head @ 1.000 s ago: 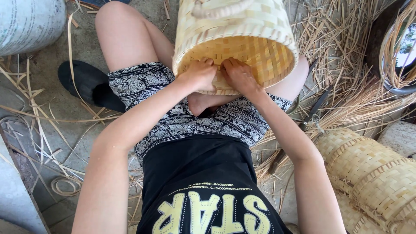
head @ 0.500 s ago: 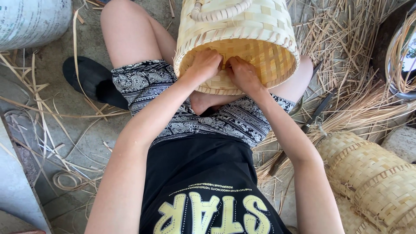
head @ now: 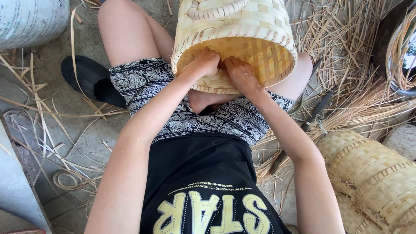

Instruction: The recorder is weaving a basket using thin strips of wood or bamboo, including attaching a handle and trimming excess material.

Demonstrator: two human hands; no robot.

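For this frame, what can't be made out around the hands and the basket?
- Head view: fingertips of the left hand and right hand are hidden inside the rim of the woven basket, so neither grip can be judged.
- Basket top: cut off by the upper edge.
- Stacked baskets: cut off at the right edge.

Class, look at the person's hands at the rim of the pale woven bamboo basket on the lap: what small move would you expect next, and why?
Probably pressing or tucking a strip at the near rim. The left hand and the right hand both sit just inside the mouth of the pale woven bamboo basket, side by side with fingers curled at the rim's weave, and the basket lies tipped on the lap with its opening facing the person.
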